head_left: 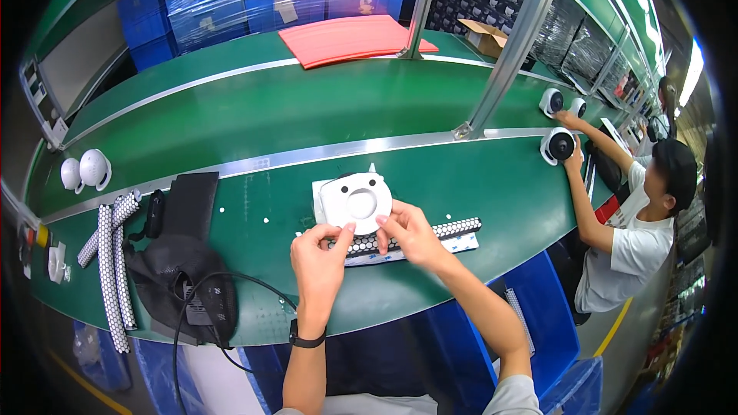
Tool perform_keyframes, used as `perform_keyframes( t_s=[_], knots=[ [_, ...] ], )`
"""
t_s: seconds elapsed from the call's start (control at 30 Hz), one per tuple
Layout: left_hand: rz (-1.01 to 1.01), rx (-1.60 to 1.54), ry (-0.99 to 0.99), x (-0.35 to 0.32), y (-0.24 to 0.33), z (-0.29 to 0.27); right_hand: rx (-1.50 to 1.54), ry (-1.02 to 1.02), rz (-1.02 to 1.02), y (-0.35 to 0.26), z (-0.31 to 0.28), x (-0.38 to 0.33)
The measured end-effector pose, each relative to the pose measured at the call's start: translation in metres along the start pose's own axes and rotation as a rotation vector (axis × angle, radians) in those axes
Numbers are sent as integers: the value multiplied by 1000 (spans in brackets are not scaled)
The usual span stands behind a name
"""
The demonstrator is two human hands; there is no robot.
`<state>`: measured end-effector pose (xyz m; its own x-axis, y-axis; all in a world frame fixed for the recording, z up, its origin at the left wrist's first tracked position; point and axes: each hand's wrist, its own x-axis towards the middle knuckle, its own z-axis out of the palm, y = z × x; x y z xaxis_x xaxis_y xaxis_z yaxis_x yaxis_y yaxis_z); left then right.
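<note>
Left grip [319, 256]: pinched on white plastic piece [361, 204], round-recessed
Right grip [410, 236]: pinched on its lower rim
Handling: I'd keep both thumbs pressing evenly

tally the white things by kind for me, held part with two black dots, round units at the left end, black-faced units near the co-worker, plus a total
held part: 1
round units: 2
black-faced units: 3
total: 6
</note>
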<state>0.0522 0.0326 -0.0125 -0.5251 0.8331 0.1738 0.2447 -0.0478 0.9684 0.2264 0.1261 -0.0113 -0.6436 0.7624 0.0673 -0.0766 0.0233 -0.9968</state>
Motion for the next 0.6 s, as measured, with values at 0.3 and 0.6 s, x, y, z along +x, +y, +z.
perform_keyframes(
  t_s=[0.3,0.6],
  knots=[
    [-78,-400,-192,5,2,-33,54,77,-149,-15,31,-19],
    [-215,-622,-246,15,7,-49,-454,-68,-271,-34,36,-26]
  ],
)
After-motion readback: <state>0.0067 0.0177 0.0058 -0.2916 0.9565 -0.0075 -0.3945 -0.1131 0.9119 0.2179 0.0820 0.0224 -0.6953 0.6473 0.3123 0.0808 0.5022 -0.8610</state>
